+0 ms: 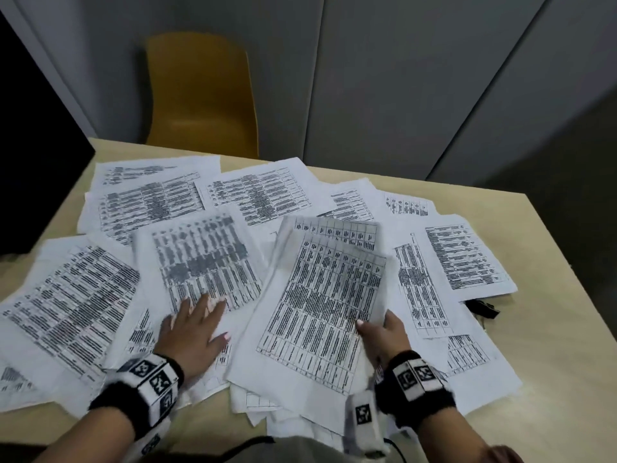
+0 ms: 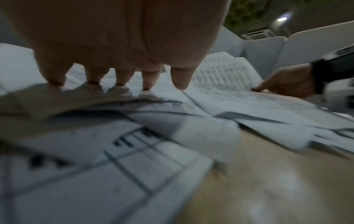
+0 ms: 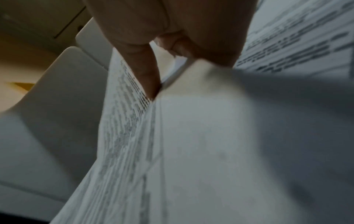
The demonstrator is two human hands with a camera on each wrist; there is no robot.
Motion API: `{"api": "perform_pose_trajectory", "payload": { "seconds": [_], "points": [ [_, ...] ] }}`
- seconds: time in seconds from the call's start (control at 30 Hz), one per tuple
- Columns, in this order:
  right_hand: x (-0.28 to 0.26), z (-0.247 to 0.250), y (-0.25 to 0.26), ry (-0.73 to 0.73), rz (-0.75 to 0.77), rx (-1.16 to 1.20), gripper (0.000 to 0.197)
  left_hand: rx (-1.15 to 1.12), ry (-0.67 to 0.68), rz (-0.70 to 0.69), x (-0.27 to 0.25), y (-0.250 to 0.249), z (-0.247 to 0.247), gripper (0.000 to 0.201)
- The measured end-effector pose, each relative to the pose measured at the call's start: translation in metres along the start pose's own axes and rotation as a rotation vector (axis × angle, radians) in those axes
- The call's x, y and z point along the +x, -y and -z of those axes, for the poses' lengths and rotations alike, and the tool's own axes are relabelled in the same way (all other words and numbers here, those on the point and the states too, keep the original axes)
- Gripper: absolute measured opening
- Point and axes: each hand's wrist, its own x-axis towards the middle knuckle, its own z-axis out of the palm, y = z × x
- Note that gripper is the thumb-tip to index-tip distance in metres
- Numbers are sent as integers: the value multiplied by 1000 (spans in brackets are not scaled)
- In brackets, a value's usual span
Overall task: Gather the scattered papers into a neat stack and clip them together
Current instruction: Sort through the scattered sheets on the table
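Observation:
Several printed sheets with tables lie scattered over the beige table (image 1: 551, 355). My left hand (image 1: 192, 324) lies flat with spread, straight fingers (image 2: 122, 75) on a sheet (image 1: 203, 262) left of centre. My right hand (image 1: 380, 332) pinches the right edge of a small lifted bundle of sheets (image 1: 320, 302), thumb on top; in the right wrist view the thumb (image 3: 147, 72) presses on the bundle's edge (image 3: 134, 121). A black binder clip (image 1: 482, 309) lies half under a sheet at the right.
A yellow chair (image 1: 200, 95) stands behind the table's far edge. A dark panel (image 1: 36, 162) rises at the far left. Grey cabinet doors (image 1: 400, 78) fill the background. Bare tabletop shows along the right side and the near edge.

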Motion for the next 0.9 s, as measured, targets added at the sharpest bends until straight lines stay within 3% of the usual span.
{"api": "perform_pose_trajectory", "payload": {
  "seconds": [0.07,0.13,0.2,0.23,0.3,0.4,0.53,0.6,0.67,0.73,0.77,0.83,0.9],
  "points": [
    [0,0,3,37,-21,113,29,12,17,-133,-9,1,-6,63],
    [-1,-5,5,93,-48,191,39,-166,-33,-232,-13,4,-9,59],
    [1,-12,4,156,-27,114,32,-424,-225,-173,-10,8,-3,40],
    [0,-16,4,188,-3,55,25,-481,-326,-50,-7,10,2,40],
    [-3,-24,4,208,24,-40,18,-477,-400,143,3,16,6,54],
    [-4,-28,5,165,82,-71,17,-627,-399,135,8,12,7,69],
    [5,-17,3,170,-6,223,12,-1059,-519,159,4,5,24,99],
    [9,-16,0,182,-41,274,12,-1251,-447,151,3,3,31,100],
    [10,-22,-4,197,-47,266,14,-1357,-249,104,3,-1,33,101],
    [9,-32,-6,233,-63,268,17,-1347,-96,87,-3,-12,35,69],
    [7,-35,-5,268,-72,266,20,-1322,-85,107,-2,-13,31,52],
    [3,-36,-3,369,-87,264,34,-1273,-107,119,2,-16,23,39],
    [-1,-29,6,399,-28,208,29,-1245,-121,137,2,-15,21,30]
  ]
}}
